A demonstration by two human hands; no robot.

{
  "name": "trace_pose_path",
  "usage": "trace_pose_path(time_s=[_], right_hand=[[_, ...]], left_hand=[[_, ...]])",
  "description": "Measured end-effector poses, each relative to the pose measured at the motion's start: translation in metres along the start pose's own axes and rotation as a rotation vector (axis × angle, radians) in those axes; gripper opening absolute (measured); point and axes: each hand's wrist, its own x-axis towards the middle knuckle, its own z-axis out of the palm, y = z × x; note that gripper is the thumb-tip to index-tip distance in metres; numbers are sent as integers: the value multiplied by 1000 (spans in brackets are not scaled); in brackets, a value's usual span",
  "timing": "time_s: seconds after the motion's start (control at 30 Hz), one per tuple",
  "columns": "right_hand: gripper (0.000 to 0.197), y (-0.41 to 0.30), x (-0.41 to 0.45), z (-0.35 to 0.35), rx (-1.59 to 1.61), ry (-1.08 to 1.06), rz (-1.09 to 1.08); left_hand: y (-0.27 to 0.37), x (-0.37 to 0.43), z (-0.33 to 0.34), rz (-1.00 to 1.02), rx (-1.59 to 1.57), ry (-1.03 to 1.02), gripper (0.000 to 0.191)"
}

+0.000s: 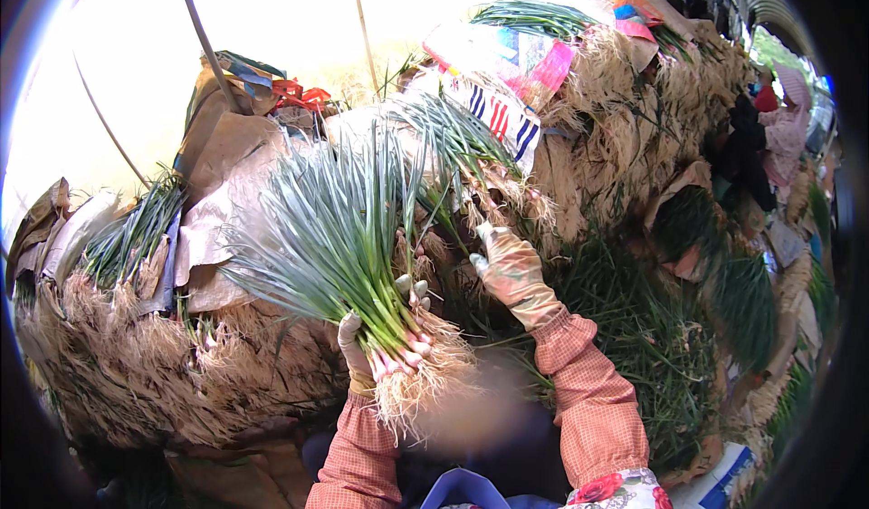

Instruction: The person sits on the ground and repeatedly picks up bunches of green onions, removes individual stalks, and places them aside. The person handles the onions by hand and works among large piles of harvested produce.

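My left hand (354, 346), in a pale glove, is closed around a large bunch of green onions (370, 264). Their long leaves fan up and to the left, and their pinkish bulbs and stringy roots hang at the lower right. To the right of the bunch, my right hand (506, 264) wears a stained glove. Its thumb and index finger point towards some loose green onions (499, 190) on the pile; whether it pinches a thin stalk, I cannot tell.
A long heap of green onions with dry roots (224, 366) runs along the left and back. Sacking (224, 210) and a striped woven sack (499, 118) lie on it. Loose green leaves (631, 332) cover the right side. People (781, 128) are at the far right.
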Motion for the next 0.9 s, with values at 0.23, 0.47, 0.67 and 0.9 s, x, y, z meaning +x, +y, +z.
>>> trace_pose_path(time_s=[0.23, 0.47, 0.67, 0.9], right_hand=[[46, -52, 18, 18, 1564, -853, 657], [24, -53, 24, 52, 1720, -570, 784], [13, -62, 24, 44, 1481, -467, 718], [13, -57, -10, 33, 1750, -28, 614]], left_hand=[[10, -16, -22, -198, -33, -110, 87], [6, -22, -22, -172, 83, 11, 82], [-4, -15, -6, -157, 211, 1, 81], [-3, -11, -14, -118, 97, 4, 72]])
